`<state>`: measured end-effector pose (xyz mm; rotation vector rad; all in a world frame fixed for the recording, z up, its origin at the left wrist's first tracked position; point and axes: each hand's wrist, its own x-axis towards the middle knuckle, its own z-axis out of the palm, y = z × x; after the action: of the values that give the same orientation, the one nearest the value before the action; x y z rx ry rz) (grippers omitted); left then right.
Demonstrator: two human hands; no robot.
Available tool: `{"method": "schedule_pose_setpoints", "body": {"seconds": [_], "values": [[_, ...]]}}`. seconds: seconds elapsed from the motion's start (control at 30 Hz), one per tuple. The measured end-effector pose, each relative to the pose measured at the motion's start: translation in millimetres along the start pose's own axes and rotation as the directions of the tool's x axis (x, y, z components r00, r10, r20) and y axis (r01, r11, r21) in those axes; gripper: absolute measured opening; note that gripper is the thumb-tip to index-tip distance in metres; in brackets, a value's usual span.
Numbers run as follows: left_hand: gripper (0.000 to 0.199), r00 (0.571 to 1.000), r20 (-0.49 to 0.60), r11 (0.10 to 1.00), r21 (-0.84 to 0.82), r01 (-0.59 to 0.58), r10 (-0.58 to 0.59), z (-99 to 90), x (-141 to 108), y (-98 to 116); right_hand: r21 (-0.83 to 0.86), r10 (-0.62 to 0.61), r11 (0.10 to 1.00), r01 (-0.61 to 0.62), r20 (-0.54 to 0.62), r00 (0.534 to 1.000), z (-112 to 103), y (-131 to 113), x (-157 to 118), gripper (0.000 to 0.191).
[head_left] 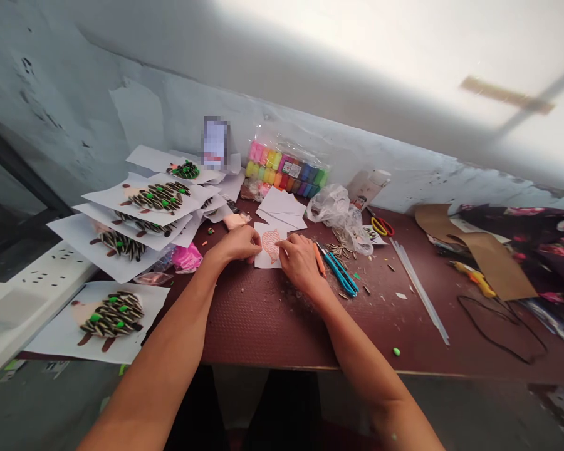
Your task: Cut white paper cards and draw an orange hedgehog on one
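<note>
A small white card (pixel 259 262) with an orange scale-patterned drawing lies on the dark red table. My left hand (pixel 241 243) is at the card's left edge, its bent fingers closed together on that edge. From the other side, my right hand (pixel 301 258) reaches over the right edge, thumb and index finger drawn together at the drawing. Whatever they may pinch is too small to make out. Just right of this hand lie an orange pen (pixel 319 259) and a teal utility knife (pixel 341 274). A lump of peach clay (pixel 236 220) sits behind my left hand.
Stacked sheets with seed-covered hedgehogs (pixel 157 197) fill the left, beside a white power strip (pixel 37 285). Behind are coloured clay packs (pixel 286 168) and a plastic bag (pixel 338 210). Rightward lie scattered seeds (pixel 342 252), scissors (pixel 381 227), glue sticks (pixel 420 291) and a corded yellow glue gun (pixel 477 279).
</note>
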<state>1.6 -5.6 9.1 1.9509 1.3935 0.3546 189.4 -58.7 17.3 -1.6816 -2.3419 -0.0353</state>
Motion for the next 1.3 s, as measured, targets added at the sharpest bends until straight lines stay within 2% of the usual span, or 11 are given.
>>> {"method": "schedule_pose_setpoints", "body": {"seconds": [0.03,0.1,0.17,0.23,0.4,0.5,0.6,0.93,1.3], "values": [[0.018,0.999,-0.041,1.0,0.001,-0.011,0.011,0.0,0.8,0.4,-0.003,0.009,1.0,-0.009,0.004,1.0,-0.7,0.9,-1.0,0.028],[0.02,0.977,-0.197,0.997,0.031,-0.076,0.08,0.6,4.3,0.6,-0.003,0.019,1.0,-0.019,0.01,1.0,-1.8,3.2,-4.1,0.025],[0.022,0.921,-0.338,0.981,0.054,-0.188,0.195,3.5,10.3,-0.7,0.004,0.014,1.0,-0.014,0.011,1.0,-2.2,5.5,-8.4,0.023],[0.028,0.88,-0.381,0.957,0.05,-0.285,0.282,9.5,18.3,-4.0,0.015,-0.002,1.0,0.002,0.011,1.0,-1.6,7.0,-13.0,0.022],[0.041,0.871,-0.308,0.924,0.125,-0.362,0.383,26.8,37.4,-15.0,0.018,-0.054,0.998,0.054,-0.028,0.998,0.7,6.3,-23.3,0.025],[0.037,0.87,-0.259,0.903,0.212,-0.372,0.419,31.2,42.1,-16.5,-0.007,-0.06,0.998,0.059,-0.036,0.998,0.8,4.5,-28.0,0.025],[0.03,0.87,-0.237,0.891,0.257,-0.373,0.432,32.6,41.0,-15.2,-0.007,-0.058,0.998,0.058,0.002,0.998,1.4,2.7,-30.5,0.025],[0.022,0.893,-0.229,0.922,0.088,-0.377,0.387,30.4,38.1,-24.1,0.001,-0.072,0.997,0.072,0.09,0.993,3.5,-0.3,-30.0,0.026],[0.023,0.908,-0.226,0.935,0.055,-0.349,0.352,30.6,37.3,-22.9,-0.045,-0.118,0.991,0.125,0.122,0.985,0.3,-6.0,-30.4,0.025]]}}
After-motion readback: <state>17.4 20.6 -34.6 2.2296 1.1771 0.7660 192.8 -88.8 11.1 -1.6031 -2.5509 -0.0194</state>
